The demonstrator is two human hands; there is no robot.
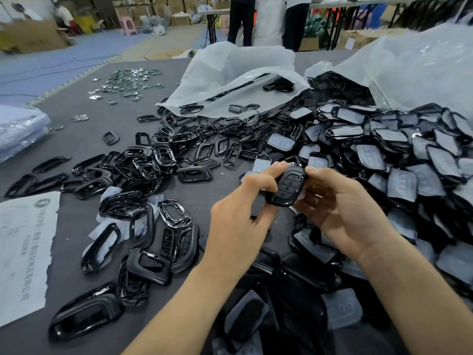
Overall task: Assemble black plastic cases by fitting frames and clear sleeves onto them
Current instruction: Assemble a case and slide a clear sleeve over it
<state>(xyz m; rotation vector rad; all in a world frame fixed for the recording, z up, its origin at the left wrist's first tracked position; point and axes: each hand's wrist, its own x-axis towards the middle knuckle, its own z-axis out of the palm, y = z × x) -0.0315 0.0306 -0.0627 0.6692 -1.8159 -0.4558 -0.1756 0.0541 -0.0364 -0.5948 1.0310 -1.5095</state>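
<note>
Both hands hold one black plastic case (286, 187) with button shapes on its face, a little above the grey table (84, 129). My left hand (243, 213) pinches its left edge with thumb and forefinger. My right hand (340, 208) grips its right side and underside. Loose black frames (163, 156) lie scattered to the left and ahead. A heap of clear sleeves on black parts (399, 160) rises at the right.
Two white plastic bags (230, 70) spill black parts at the back. Small shiny metal pieces (130, 82) lie at the far left. A printed paper sheet (25, 252) rests at the near left edge. People stand beyond the table among cardboard boxes.
</note>
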